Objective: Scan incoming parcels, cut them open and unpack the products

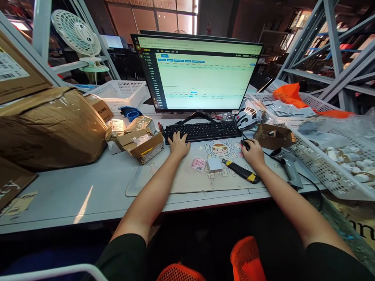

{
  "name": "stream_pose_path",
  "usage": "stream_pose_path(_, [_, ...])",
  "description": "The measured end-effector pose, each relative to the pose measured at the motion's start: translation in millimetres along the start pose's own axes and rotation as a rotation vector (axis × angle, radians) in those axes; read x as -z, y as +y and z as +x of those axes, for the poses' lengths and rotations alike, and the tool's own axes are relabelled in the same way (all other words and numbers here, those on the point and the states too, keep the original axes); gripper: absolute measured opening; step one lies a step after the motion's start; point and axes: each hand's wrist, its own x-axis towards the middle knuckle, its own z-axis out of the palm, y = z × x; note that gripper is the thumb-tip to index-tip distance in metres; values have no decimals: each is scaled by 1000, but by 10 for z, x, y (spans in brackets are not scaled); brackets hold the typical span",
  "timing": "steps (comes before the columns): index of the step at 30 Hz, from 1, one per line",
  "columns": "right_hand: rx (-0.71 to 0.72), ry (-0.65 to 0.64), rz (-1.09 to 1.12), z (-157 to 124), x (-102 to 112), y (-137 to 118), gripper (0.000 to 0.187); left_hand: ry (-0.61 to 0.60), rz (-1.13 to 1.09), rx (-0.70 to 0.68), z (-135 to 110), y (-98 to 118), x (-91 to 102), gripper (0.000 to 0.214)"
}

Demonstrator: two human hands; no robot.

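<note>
Left hand [179, 145] spread palm down, a person at a desk [111, 187] rests fingers on the left end of a black keyboard [211, 132], while the right hand [253, 153] curls over a mouse [245, 144], its dark front showing past the fingers. The keyboard runs from the left hand nearly across to the right; beyond both hands stands a lit monitor [205, 76], its pale page filled with text too small to read.

On the mat [181, 184] between the forearms lie a pink label [198, 164], nearest the left wrist, a small box [214, 165] just beside it, and a black-and-yellow cutter [241, 171] slanting toward the right forearm.

Just left of the left hand, an open carton [142, 147] holds clear wrapping; farther left bulks a big brown parcel [49, 128]. Beyond that hand sit a blue roll [131, 114] and a white basket [123, 93], with a pale green fan [76, 32] higher up behind them.

Right of the right hand sits a second carton [272, 138], with a scanner [291, 172] nearer the person. Farther out on that side, a perforated crate [328, 171] holds a heap of small pieces, hard to make out; an orange bag [290, 95] lies beyond.
</note>
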Motion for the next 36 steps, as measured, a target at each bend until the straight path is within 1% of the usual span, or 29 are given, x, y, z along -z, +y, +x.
stream_pose_path(4, [29,-83,10,-29,148,11,44,-11,13,-4,-4,10,21,60])
stream_pose_path(7, [39,-134,31,-160,269,75,43,-18,14,-10,2,10,19,61])
stream_pose_path(11, [38,-66,23,-345,355,82,42,2,24,-21,7,9,7,60])
stream_pose_path(13, [37,-57,-3,-375,357,52,41,2,27,-22,9,6,3,60])
stream_pose_path(18, [28,-97,-20,-338,329,17,39,12,26,-27,24,-14,-14,61])
stream_pose_path(24, [-33,-92,-3,-317,329,15,40,15,32,-28,51,-28,-41,61])
stream_pose_path(26, [-28,-102,7,-315,332,13,40,10,37,-24,51,-26,-39,61])
stream_pose_path(29, [17,-115,42,-318,327,26,41,8,38,-19,34,-18,-22,62])
stream_pose_path(32, [39,-66,74,-327,304,73,42,6,28,-17,12,-10,-5,61])
stream_pose_path(34, [16,-28,58,-329,279,116,42,0,19,-13,7,-10,-4,61])
stream_pose_path(36, [-8,-24,19,-330,253,154,41,-1,12,-8,7,-13,-8,60])
